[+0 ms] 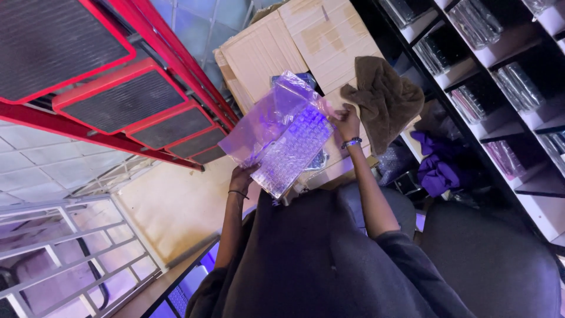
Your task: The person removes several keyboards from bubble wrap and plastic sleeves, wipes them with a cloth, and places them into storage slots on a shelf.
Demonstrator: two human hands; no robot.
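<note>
Your left hand (242, 176) pinched the near corner of the clear plastic keyboard cover with rows of moulded key bumps (292, 150), fingers closed on its edge. Your right hand (346, 121) gripped the far edge, closed too (can't tell which fingers did the pinching). You held the cover in the air above your lap, tilted, with a crinkled clear plastic bag (268, 115) lying partly over it. My read: light, floppy, slick, likely to buckle if held at one point, so two opposite edges was the right hold. A brown cloth (385, 97) hung just beside your right hand. Flattened cardboard boxes (306, 44) lay beyond it, and dark shelving with wrapped packs (500, 76) stood to your right.
</note>
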